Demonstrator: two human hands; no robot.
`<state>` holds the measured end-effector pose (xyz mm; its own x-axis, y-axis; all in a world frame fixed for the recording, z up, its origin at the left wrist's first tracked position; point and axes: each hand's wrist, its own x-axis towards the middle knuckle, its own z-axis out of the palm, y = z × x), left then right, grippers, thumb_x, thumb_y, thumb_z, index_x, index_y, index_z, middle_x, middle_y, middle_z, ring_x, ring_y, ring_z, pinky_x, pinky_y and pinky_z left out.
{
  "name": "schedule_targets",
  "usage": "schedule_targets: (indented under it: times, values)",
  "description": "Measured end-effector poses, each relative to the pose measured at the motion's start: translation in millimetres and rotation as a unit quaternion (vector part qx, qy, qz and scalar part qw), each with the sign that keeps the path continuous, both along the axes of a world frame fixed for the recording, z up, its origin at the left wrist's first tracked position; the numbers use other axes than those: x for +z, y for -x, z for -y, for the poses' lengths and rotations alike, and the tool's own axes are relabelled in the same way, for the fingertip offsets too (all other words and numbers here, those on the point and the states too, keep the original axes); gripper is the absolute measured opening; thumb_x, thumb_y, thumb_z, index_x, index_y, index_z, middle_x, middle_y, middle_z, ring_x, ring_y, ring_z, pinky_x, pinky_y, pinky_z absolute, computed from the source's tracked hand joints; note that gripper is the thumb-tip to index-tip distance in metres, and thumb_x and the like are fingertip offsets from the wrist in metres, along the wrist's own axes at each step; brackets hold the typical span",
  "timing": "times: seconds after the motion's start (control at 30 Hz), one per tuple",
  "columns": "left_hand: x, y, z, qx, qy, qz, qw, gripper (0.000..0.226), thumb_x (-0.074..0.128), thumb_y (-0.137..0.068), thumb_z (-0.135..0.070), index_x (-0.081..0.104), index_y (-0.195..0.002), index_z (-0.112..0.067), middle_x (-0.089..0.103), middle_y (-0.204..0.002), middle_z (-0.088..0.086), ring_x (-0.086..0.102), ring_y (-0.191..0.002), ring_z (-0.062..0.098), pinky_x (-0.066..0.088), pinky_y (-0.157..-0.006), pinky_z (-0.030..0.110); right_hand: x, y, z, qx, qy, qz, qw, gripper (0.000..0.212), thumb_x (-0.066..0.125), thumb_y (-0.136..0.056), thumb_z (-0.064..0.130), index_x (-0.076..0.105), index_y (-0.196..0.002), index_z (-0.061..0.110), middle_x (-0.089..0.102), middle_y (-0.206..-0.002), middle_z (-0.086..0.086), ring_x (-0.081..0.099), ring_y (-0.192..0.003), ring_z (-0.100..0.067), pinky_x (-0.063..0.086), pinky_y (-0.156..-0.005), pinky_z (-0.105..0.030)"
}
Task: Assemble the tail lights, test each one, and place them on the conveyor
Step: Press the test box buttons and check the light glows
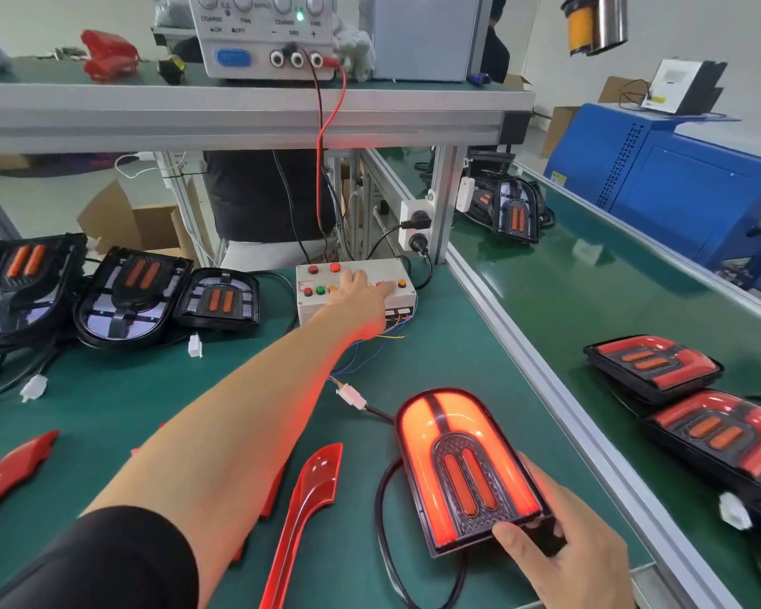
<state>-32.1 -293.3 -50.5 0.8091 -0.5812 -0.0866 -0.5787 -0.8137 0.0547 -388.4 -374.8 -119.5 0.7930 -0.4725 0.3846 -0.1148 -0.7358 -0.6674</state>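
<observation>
Two hands are working at once, and the step in hand looks like the test. Nearest, the right hand [563, 551] is holding the near end of the lit tail light [466, 470], thumb lying on its face and fingers curling under its right edge, steadying it on the green bench mat [119, 402]. The lamp is glowing red along its outer band, lying flat at the near right of the bench, just beside the aluminium rail that is separating the bench from the conveyor [589, 301]. Its black cable is looping round to the near left and running up to a white connector [351, 396], which is feeding thin coloured wires toward the test box [356, 291]. A loose red lens strip [310, 507] is lying just left of the lamp.

Farther on, the left hand [361, 296] is reaching across to the test box, fingers extended and close together on the row of buttons; which button it is pressing I cannot tell. Three unlit lamp housings [128, 292] are waiting at the far left. On the conveyor to the right, finished lamps [653, 364] are already lying.

Next, I judge, the remaining buttons are needing a press each, then the connector is needing unplugging before the lamp is going over the rail onto the belt.
</observation>
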Motion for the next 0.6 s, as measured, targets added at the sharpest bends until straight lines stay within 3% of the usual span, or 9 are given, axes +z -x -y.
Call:
schedule_targets:
  times: [0.07,0.13,0.27,0.47,0.6]
  values:
    - [0.0,-0.2,1.1,0.004,-0.005,-0.004,1.000,0.079,0.046,-0.089,-0.004,0.024,-0.157,-0.038,0.028,-0.147,0.016,0.024,-0.139,0.037,0.041,-0.086,0.043,-1.0,-0.7,0.2,-0.001,0.005,-0.001,1.000,0.061,0.046,-0.085,0.083,0.037,-0.142,0.063,0.062,-0.097,0.041,0.060,-0.091,0.018,0.039,-0.073,0.008]
    - [0.1,-0.8,1.6,0.003,-0.011,-0.003,1.000,0.080,0.046,-0.089,-0.004,0.023,-0.157,-0.038,0.028,-0.147,0.017,0.023,-0.139,0.037,0.042,-0.087,0.044,-1.6,-0.6,0.9,0.005,0.007,-0.003,1.000,0.062,0.045,-0.085,0.084,0.035,-0.143,0.064,0.061,-0.088,0.042,0.060,-0.091,0.018,0.039,-0.072,0.008]
    - [-1.8,-0.5,-0.3,-0.002,-0.008,0.002,1.000,0.080,0.047,-0.089,-0.004,0.023,-0.157,-0.037,0.030,-0.144,0.017,0.025,-0.137,0.038,0.042,-0.087,0.043,-1.9,0.6,1.7,0.006,-0.003,0.000,1.000,0.063,0.046,-0.084,0.085,0.039,-0.142,0.062,0.062,-0.087,0.037,0.061,-0.088,0.015,0.041,-0.072,0.006]
    - [-3.9,0.0,-1.0,-0.010,-0.006,0.011,1.000,0.079,0.049,-0.089,-0.006,0.020,-0.156,-0.036,0.032,-0.140,0.018,0.029,-0.130,0.037,0.039,-0.080,0.040,-2.9,1.7,0.9,0.012,-0.021,-0.014,1.000,0.074,0.045,-0.084,0.085,0.055,-0.140,0.038,0.065,-0.090,0.032,0.062,-0.087,0.013,0.042,-0.071,0.005]
    - [-3.1,-1.0,-1.4,-0.010,-0.003,0.009,1.000,0.078,0.050,-0.089,-0.006,0.023,-0.156,-0.036,0.033,-0.139,0.018,0.029,-0.132,0.037,0.043,-0.088,0.044,-4.0,1.1,2.0,0.009,-0.015,-0.017,1.000,0.072,0.046,-0.084,0.085,0.053,-0.139,0.040,0.063,-0.087,0.036,0.061,-0.087,0.015,0.041,-0.075,0.005]
